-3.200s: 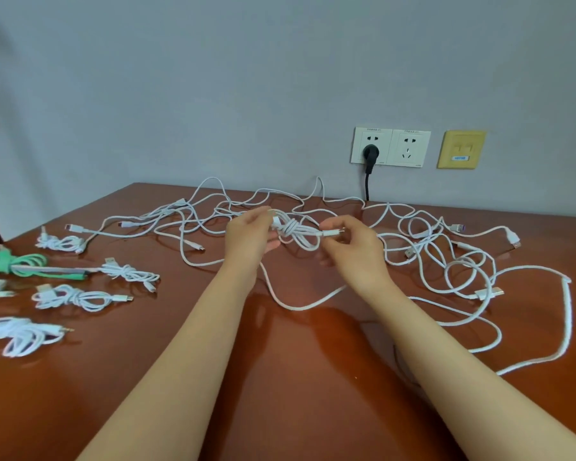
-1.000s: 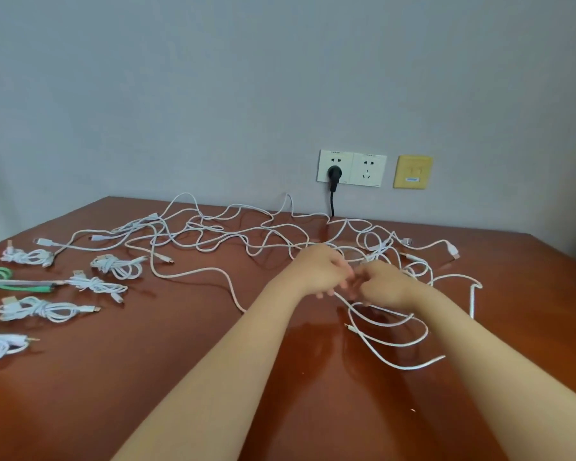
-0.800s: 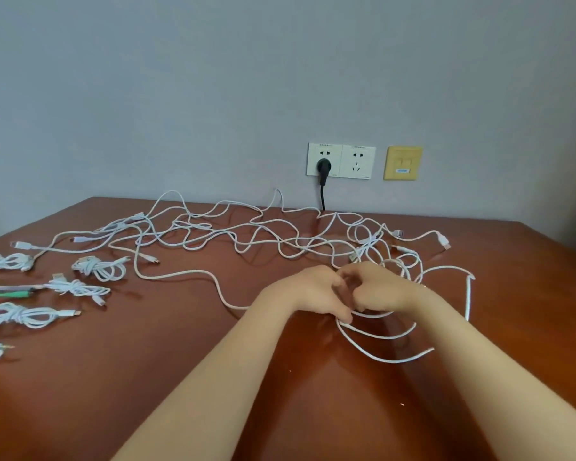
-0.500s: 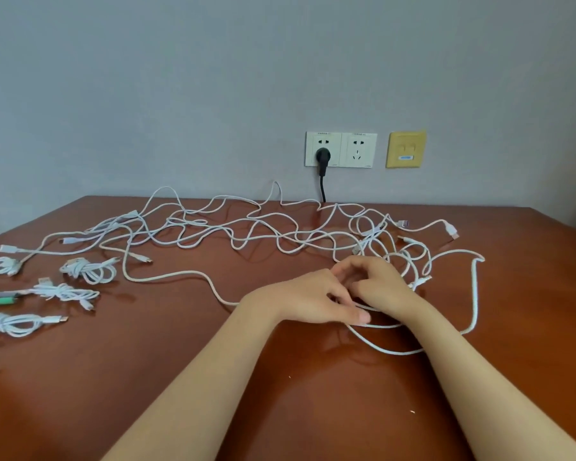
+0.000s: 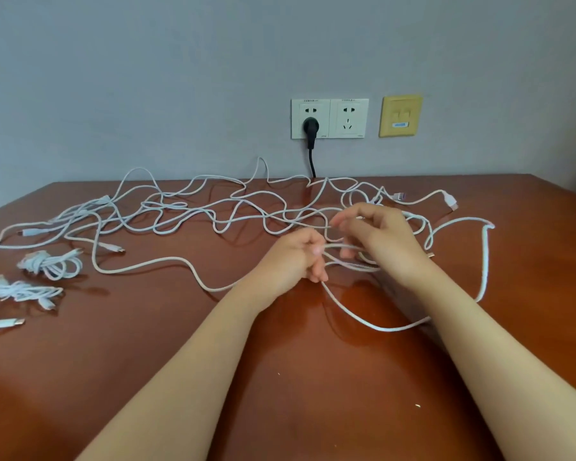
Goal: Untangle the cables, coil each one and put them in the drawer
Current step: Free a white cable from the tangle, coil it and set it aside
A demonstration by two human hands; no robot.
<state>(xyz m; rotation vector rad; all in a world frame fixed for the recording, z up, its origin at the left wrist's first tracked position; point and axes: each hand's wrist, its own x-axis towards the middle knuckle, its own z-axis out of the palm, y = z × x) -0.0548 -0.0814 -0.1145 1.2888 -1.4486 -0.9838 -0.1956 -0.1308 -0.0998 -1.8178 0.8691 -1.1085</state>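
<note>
A tangle of white cables [image 5: 213, 211] sprawls across the far half of the brown table [image 5: 280, 394]. My left hand [image 5: 293, 261] grips a white cable [image 5: 373, 322] that loops down toward me and off to the left. Just to its right, my right hand [image 5: 379, 241] is raised over the tangle, fingers curled around loops of the same white cable. Three coiled white cables [image 5: 52, 264] lie at the left edge. No drawer is in view.
A double wall socket [image 5: 330, 118] with a black plug [image 5: 310, 128] and a yellow wall plate [image 5: 401, 115] sit on the grey wall behind the table. A thicker white cable [image 5: 484, 257] curves along the right side.
Both hands left the coil at the centre, moved right and took hold of a loose cable. Since half a second ago they have lifted and moved slightly apart, drawing loops up.
</note>
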